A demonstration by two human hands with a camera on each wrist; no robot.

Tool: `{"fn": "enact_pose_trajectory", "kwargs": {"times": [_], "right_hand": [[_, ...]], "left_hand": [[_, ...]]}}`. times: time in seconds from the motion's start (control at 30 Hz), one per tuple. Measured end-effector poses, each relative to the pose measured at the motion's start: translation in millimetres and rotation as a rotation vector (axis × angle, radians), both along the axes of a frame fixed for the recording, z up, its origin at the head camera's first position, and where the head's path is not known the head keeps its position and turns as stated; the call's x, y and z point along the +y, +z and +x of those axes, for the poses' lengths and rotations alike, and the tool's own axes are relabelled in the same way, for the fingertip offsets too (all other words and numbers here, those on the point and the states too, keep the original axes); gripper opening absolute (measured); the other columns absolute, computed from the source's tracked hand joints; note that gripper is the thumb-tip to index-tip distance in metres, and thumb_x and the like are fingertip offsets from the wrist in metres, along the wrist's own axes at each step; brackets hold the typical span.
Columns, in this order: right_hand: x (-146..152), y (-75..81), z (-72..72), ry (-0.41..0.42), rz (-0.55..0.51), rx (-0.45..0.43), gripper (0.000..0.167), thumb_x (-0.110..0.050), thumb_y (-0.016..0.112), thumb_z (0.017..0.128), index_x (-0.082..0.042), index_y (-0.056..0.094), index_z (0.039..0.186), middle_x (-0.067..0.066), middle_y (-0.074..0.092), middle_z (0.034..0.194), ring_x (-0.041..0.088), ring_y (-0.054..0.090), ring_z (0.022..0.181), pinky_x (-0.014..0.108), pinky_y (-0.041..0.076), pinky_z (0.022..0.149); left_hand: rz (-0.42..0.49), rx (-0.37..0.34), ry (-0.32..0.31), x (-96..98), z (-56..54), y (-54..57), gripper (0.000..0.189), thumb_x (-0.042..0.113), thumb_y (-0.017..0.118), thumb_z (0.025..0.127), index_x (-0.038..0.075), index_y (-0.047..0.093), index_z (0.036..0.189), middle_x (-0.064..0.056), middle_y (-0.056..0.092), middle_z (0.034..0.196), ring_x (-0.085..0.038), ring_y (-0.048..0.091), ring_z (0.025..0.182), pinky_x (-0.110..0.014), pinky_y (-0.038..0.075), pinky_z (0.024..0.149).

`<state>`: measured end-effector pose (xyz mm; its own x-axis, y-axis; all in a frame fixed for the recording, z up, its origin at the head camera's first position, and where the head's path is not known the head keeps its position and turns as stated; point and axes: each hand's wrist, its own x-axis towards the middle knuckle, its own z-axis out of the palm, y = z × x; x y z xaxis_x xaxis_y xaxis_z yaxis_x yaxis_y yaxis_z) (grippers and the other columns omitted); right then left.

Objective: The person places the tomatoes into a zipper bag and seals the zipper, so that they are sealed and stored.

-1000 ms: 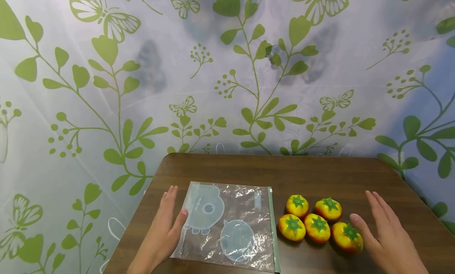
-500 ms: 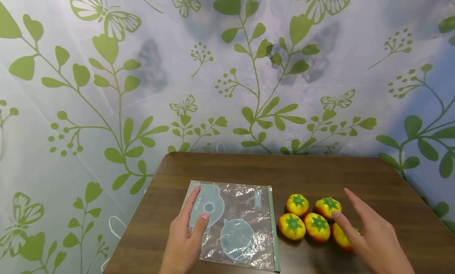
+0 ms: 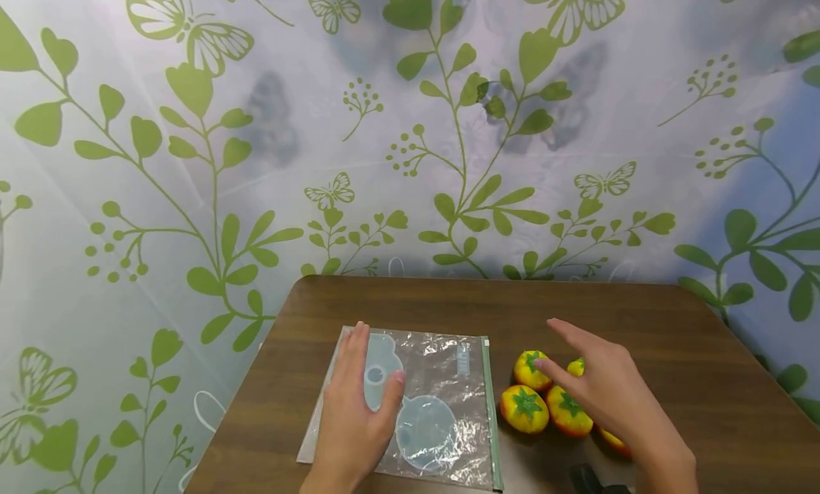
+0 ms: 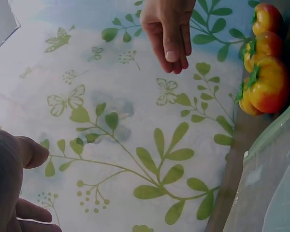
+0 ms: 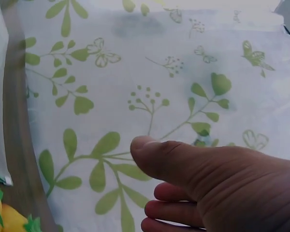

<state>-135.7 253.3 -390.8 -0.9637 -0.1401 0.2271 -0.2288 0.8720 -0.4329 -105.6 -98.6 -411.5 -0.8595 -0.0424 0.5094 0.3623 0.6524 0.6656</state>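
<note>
A clear zip bag (image 3: 442,380) with pale blue cartoon shapes and a green zip edge lies flat on the brown table. My left hand (image 3: 349,408) hovers over its left part, fingers straight and thumb spread. To the bag's right sit several yellow-and-red persimmons (image 3: 525,410) with green leafy tops. My right hand (image 3: 605,387) is held above them, palm facing left and thumb apart, hiding some of the fruit. Nothing is between the fingers of either hand. The left wrist view shows both the right hand (image 4: 169,36) and the clustered persimmons (image 4: 269,87) from the side.
The wooden table (image 3: 397,302) has its far edge against a hanging cloth (image 3: 288,195) printed with green leaves and butterflies. A small dark object (image 3: 589,478) shows below the right forearm at the front edge of the view.
Both hands have moved inward: the left from the bag's left side to over it, the right leftward from beside the persimmons to above them. Bag and fruit have stayed put.
</note>
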Motion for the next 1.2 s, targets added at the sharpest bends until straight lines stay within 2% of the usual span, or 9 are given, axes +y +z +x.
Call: {"fn": "enact_pose_trajectory", "kwargs": {"times": [0.1,0.27,0.63,0.73,0.8,0.87,0.93,1.03,1.2], "right_hand": [[-8,-2.3,-10.5,0.028,-0.002,-0.021,0.075,-0.043,0.085,0.096,-0.004,0.059,0.155,0.025,0.066,0.15,0.052,0.066,0.131,0.071,0.054,0.102],[-18,-8.8,-24.4,0.062,-0.015,-0.051,0.073,-0.04,0.086,0.095,-0.003,0.061,0.153,0.023,0.067,0.15,0.049,0.068,0.131,0.069,0.055,0.103],[-33,-26.4,-48.6,0.12,-0.006,-0.135,0.065,-0.035,0.086,0.097,-0.005,0.065,0.15,0.022,0.071,0.145,0.046,0.069,0.13,0.068,0.054,0.106],[-37,-30.9,-55.5,0.138,-0.002,-0.164,0.063,-0.033,0.085,0.097,-0.004,0.065,0.15,0.019,0.077,0.134,0.034,0.078,0.104,0.067,0.054,0.106],[-39,-33.9,-60.8,0.141,0.006,-0.192,0.063,-0.032,0.085,0.097,-0.004,0.065,0.15,0.016,0.079,0.127,0.024,0.076,0.085,0.066,0.054,0.106],[-41,-36.5,-66.7,0.156,0.024,-0.211,0.063,-0.033,0.085,0.097,-0.004,0.066,0.149,0.016,0.079,0.126,0.02,0.074,0.082,0.065,0.055,0.106],[-42,-40.2,-72.6,0.177,0.046,-0.214,0.06,-0.032,0.085,0.097,-0.003,0.068,0.147,0.019,0.077,0.133,0.026,0.076,0.09,0.065,0.056,0.105],[-42,-46.0,-80.3,0.196,0.072,-0.22,0.055,-0.031,0.085,0.097,-0.003,0.071,0.143,0.019,0.074,0.141,0.037,0.073,0.12,0.063,0.056,0.105],[-43,-51.9,-89.6,0.222,0.087,-0.248,0.052,-0.029,0.086,0.096,0.0,0.073,0.138,0.019,0.075,0.137,0.043,0.069,0.129,0.062,0.056,0.107]], "left_hand": [[-0.063,-0.043,0.01,2.7,-1.9,-2.1,0.079,0.039,0.07,0.105,0.003,0.04,0.168,-0.013,0.039,0.177,-0.042,0.03,0.166,-0.071,0.034,0.125],[-0.148,-0.1,0.013,5.2,-8.2,-10.2,0.082,0.046,0.067,0.107,-0.003,0.039,0.166,-0.018,0.037,0.177,-0.045,0.027,0.167,-0.068,0.031,0.128],[-0.413,-0.215,0.0,7.2,-22.0,-34.2,0.085,0.058,0.06,0.108,-0.007,0.045,0.162,-0.026,0.041,0.172,-0.05,0.031,0.163,-0.064,0.028,0.131],[-0.472,-0.233,-0.028,6.4,-25.2,-42.6,0.084,0.057,0.062,0.107,-0.008,0.048,0.159,-0.028,0.044,0.17,-0.051,0.035,0.161,-0.064,0.031,0.13],[-0.499,-0.244,-0.055,6.0,-27.5,-48.7,0.084,0.057,0.065,0.105,-0.009,0.051,0.156,-0.029,0.047,0.167,-0.052,0.038,0.159,-0.064,0.033,0.128],[-0.521,-0.257,-0.072,5.5,-28.5,-55.4,0.083,0.056,0.068,0.104,-0.01,0.053,0.153,-0.03,0.052,0.162,-0.053,0.043,0.156,-0.065,0.035,0.127],[-0.536,-0.279,-0.087,4.8,-28.3,-62.0,0.082,0.055,0.071,0.102,-0.01,0.056,0.15,-0.031,0.056,0.158,-0.055,0.046,0.153,-0.066,0.037,0.125],[-0.539,-0.342,-0.106,4.1,-25.7,-69.2,0.082,0.055,0.074,0.1,-0.01,0.058,0.147,-0.033,0.056,0.157,-0.057,0.046,0.151,-0.07,0.037,0.123],[-0.494,-0.46,-0.113,4.4,-25.1,-80.1,0.086,0.057,0.076,0.098,-0.008,0.056,0.151,-0.033,0.048,0.164,-0.06,0.037,0.155,-0.084,0.028,0.119]]}}
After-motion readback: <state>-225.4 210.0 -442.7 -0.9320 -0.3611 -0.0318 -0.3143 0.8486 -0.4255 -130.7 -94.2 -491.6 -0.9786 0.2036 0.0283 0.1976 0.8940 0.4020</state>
